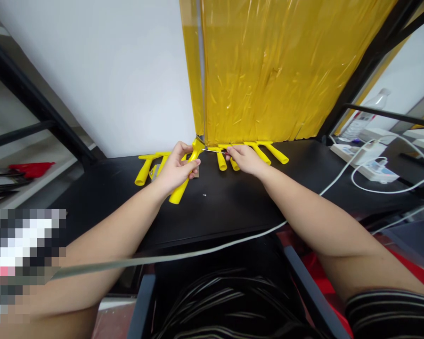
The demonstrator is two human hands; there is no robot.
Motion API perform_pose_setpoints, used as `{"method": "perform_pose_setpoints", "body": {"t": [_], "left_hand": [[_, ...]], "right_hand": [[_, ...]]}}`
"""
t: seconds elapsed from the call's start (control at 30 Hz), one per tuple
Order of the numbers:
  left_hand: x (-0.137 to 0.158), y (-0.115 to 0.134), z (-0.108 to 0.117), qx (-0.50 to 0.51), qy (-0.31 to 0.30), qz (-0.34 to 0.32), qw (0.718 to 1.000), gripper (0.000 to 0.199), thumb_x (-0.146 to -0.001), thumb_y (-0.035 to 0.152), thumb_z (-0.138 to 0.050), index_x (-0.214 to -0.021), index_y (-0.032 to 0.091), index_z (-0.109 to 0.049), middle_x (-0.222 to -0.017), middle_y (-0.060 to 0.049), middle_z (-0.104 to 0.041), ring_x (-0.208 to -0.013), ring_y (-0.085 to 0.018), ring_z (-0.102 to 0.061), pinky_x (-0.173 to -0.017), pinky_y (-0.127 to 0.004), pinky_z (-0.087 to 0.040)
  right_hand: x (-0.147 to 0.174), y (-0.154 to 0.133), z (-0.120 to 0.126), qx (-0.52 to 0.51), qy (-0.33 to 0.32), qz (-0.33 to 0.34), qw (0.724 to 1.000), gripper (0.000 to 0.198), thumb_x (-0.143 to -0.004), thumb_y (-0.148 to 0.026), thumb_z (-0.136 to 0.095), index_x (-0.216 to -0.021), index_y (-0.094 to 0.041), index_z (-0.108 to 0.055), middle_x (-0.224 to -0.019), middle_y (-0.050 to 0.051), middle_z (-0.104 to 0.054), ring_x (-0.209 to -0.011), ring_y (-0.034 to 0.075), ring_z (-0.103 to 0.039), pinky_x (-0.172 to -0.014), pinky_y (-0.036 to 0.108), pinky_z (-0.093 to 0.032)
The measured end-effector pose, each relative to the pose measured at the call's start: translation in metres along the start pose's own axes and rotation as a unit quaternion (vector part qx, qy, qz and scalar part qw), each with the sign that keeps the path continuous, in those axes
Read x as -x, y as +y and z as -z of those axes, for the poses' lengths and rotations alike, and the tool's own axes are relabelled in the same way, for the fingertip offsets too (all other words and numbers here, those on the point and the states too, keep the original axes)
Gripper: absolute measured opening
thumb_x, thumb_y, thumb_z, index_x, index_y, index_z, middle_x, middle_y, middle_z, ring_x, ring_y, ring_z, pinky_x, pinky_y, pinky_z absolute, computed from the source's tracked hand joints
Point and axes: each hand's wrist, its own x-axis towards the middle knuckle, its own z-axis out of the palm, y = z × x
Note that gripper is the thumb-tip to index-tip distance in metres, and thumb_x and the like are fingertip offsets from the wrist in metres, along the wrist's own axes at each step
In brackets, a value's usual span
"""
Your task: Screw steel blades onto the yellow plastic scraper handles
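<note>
My left hand (180,167) is closed around the handle of a yellow scraper (179,192), which tilts with its wide head up and a thin dark blade edge at the top. In my right hand (245,159) is a thin screwdriver (215,151), its metal shaft pointing left at the scraper's head; whether the tip touches is too small to tell. Behind my left hand lie more yellow scrapers (143,172), partly hidden, beside a flat grey piece (154,172). Other yellow scrapers (278,153) lie in a row behind my right hand. A tiny pale piece (204,195) rests on the black table.
The black table (233,207) meets a white panel (120,84) and a yellow film-covered panel (279,70). At right are a power strip (378,172), a plastic bottle (369,113) and white cables. One cable (205,249) runs across in front of me, below my hands.
</note>
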Motion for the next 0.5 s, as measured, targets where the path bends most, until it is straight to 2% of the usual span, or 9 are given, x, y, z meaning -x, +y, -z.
{"method": "perform_pose_setpoints", "body": {"t": [0.1,0.17,0.27,0.4,0.5], "left_hand": [[0.0,0.0022,-0.0001,-0.003,0.006,0.002,1.0,0.045,-0.08,0.023,-0.079,-0.098,0.024,-0.038,-0.123,-0.004,-0.053,-0.059,-0.002,-0.055,-0.046,-0.019,-0.042],[-0.0004,0.004,0.0004,0.0,0.016,0.003,1.0,0.046,-0.079,0.022,-0.08,-0.099,0.024,-0.039,-0.124,-0.005,-0.053,-0.059,-0.003,-0.056,-0.045,-0.018,-0.042],[-0.0003,0.0067,-0.0002,0.013,0.019,0.01,1.0,0.048,-0.077,0.022,-0.08,-0.1,0.025,-0.038,-0.118,-0.003,-0.056,-0.058,-0.004,-0.057,-0.044,-0.017,-0.042],[0.0008,0.0073,-0.0034,0.018,0.007,0.005,1.0,0.046,-0.078,0.021,-0.079,-0.099,0.025,-0.038,-0.112,-0.002,-0.058,-0.056,-0.004,-0.056,-0.043,-0.018,-0.042],[-0.0004,0.0049,-0.0034,0.01,0.014,0.003,1.0,0.046,-0.079,0.02,-0.079,-0.099,0.025,-0.037,-0.109,-0.002,-0.058,-0.055,-0.004,-0.056,-0.043,-0.018,-0.042]], "right_hand": [[0.0027,0.0011,-0.0018,-0.047,-0.008,0.022,0.999,0.02,-0.102,-0.041,-0.054,-0.101,-0.022,-0.06,-0.075,-0.002,-0.057,-0.068,0.016,-0.052,-0.07,0.028,-0.043],[0.004,0.0013,-0.0043,-0.068,-0.002,0.048,0.997,0.02,-0.096,-0.036,-0.064,-0.108,-0.023,-0.055,-0.081,-0.003,-0.059,-0.068,0.015,-0.051,-0.07,0.027,-0.043],[0.0028,0.0001,-0.0053,-0.037,0.018,0.042,0.998,0.015,-0.1,-0.036,-0.057,-0.096,-0.021,-0.057,-0.084,0.001,-0.063,-0.071,0.016,-0.053,-0.071,0.028,-0.042],[-0.0002,0.0004,-0.0032,-0.014,0.012,-0.003,1.0,0.044,-0.108,-0.043,-0.038,-0.077,-0.02,-0.06,-0.074,0.003,-0.06,-0.071,0.017,-0.054,-0.071,0.029,-0.041],[0.0002,0.0039,-0.0065,-0.052,0.02,0.031,0.998,0.027,-0.103,-0.045,-0.052,-0.091,-0.022,-0.058,-0.073,-0.001,-0.059,-0.067,0.017,-0.052,-0.068,0.029,-0.041]]}}
